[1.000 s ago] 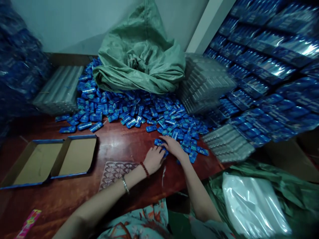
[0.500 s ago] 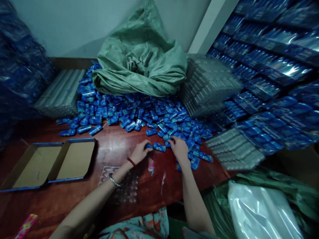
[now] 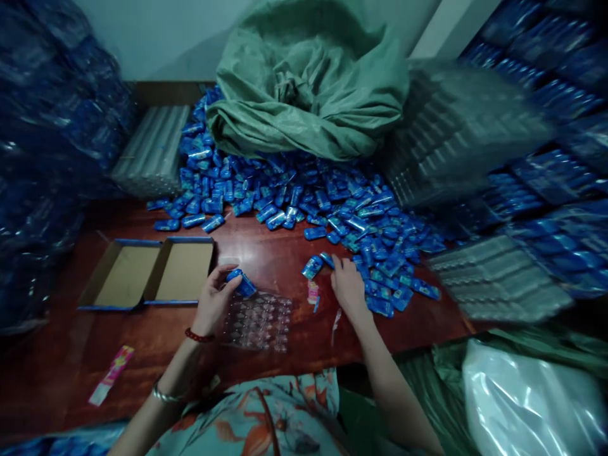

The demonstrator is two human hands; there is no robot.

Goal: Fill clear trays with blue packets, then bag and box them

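Note:
My left hand (image 3: 213, 303) grips a small blue packet (image 3: 242, 283) just above the near-left corner of a clear plastic blister tray (image 3: 260, 323) that lies flat on the red-brown table (image 3: 266, 250). My right hand (image 3: 348, 287) rests at the near edge of a big heap of blue packets (image 3: 304, 196), fingertips touching loose packets there; whether it holds one is hidden. One blue packet (image 3: 312, 266) lies alone just left of that hand.
An open two-part cardboard box (image 3: 152, 275) sits left of the tray. A green sack (image 3: 308, 82) slumps behind the heap. Stacks of clear trays (image 3: 494, 278) and wrapped blue packs (image 3: 546, 171) crowd the right. A pink wrapper (image 3: 111, 375) lies near left, another (image 3: 312, 294) by the tray.
My left hand has drawn back from the heap toward the tray, now with a blue packet in it. The right hand stays at the heap's edge. The view has shifted left and down.

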